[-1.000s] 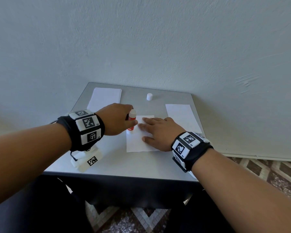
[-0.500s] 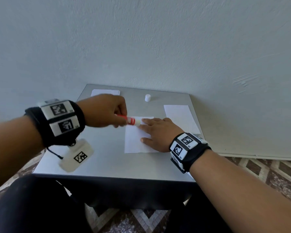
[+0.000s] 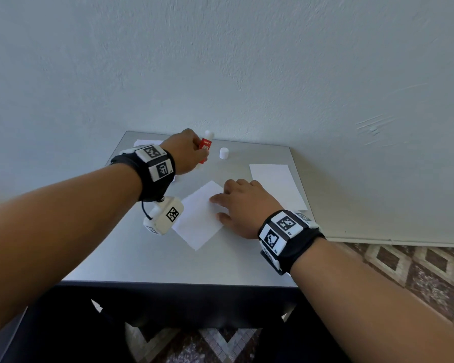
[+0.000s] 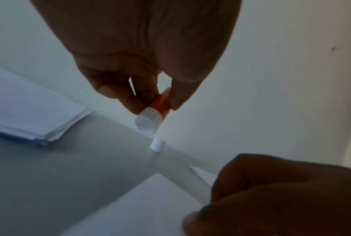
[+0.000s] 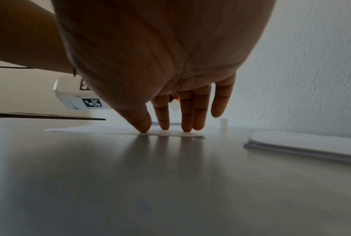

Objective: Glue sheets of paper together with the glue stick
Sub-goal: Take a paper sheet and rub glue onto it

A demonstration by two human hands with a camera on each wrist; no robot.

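My left hand (image 3: 197, 156) grips the red glue stick (image 3: 204, 146) near the table's far edge, lifted off the paper, its uncapped white end pointing up and away. In the left wrist view, thumb and fingers of the left hand (image 4: 154, 107) pinch the glue stick (image 4: 150, 119) just above its white cap (image 4: 157, 144). The cap (image 3: 224, 153) stands upright right of the stick. My right hand (image 3: 228, 206) lies flat on a single white sheet (image 3: 197, 221) that sits skewed mid-table. In the right wrist view, the right hand (image 5: 166, 126) presses straight fingers on the sheet (image 5: 109, 130).
A stack of white paper (image 3: 275, 184) lies at the table's right side, also seen as the stack (image 5: 303, 143). Another paper stack (image 4: 29, 111) sits at the far left, mostly hidden behind my left wrist. The grey table (image 3: 142, 263) stands against a pale wall, with patterned floor to the right.
My left hand has lifted the glue stick off the sheet and carried it to the far side, near the cap. The sheet has turned askew under my right hand.
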